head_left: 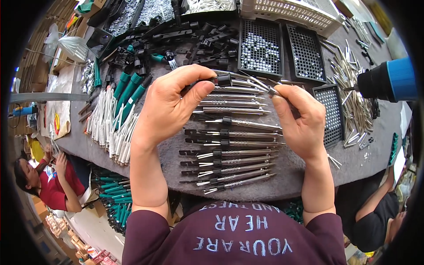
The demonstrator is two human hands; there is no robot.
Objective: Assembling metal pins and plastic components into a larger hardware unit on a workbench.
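Observation:
My left hand (170,99) is closed, thumb and forefinger pinching a black plastic collar (224,80). My right hand (304,115) pinches a small metal piece (271,91) at the end of a thin rod. The fingers hide much of both parts, and I cannot tell whether they are joined. Below and between my hands lies a column of soldering iron barrels (245,143), metal tubes with pointed tips to the right. Most of the lower ones carry black collars, with white leads and black strips sticking out to the left.
White heating elements (108,128) and green handles (130,99) are heaped at left. Black plastic parts (207,39) lie at the back beside trays (260,73) of small metal pieces. Loose metal tubes (346,75) and a blue power driver (391,80) are at right. Other people sit on both sides.

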